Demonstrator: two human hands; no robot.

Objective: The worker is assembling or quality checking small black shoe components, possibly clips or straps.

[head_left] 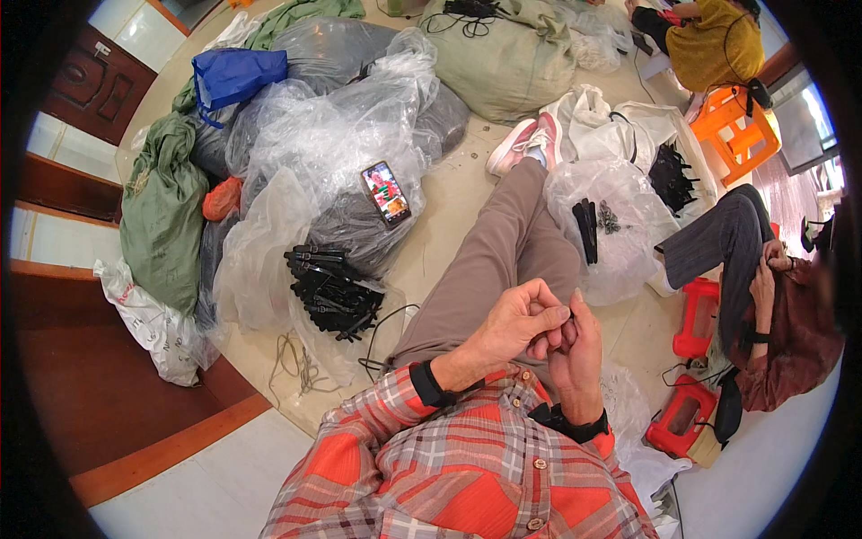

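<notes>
My left hand and my right hand meet above my lap, fingers closed and thumbs pinched together. A tiny dark bit shows at the fingertips; its kind is too small to make out, and the fingers cover the rest. Below and to the left of my hands, a pile of black straps lies on clear plastic. Past my knees, a few long black strips and a heap of small dark pieces lie on a clear plastic bag.
A lit phone rests on large plastic-wrapped sacks. Green sacks and a blue bag stand at the left. More black strips lie at right, near an orange stool. Another person's hands are at the right edge.
</notes>
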